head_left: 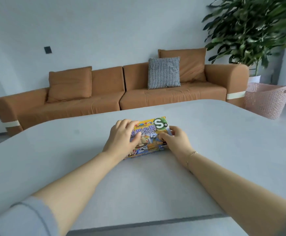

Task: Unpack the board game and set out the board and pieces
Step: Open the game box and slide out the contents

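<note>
A small colourful board game box (153, 132), yellow and blue with a green S badge, lies flat and closed in the middle of the pale grey table (155, 184). My left hand (121, 138) rests over the box's left part, with curled fingers on the lid and the thumb on its top. My right hand (176, 140) grips the box's right end, fingers curled round the edge and thumb on the lid. Both hands cover parts of the lid. No board or pieces are in sight.
Beyond the table stands a long orange sofa (121, 99) with a checked cushion (164, 73). A pink mesh basket (266, 99) and a large green plant (257, 31) stand at the right. The table's near edge (138, 225) runs close below my forearms.
</note>
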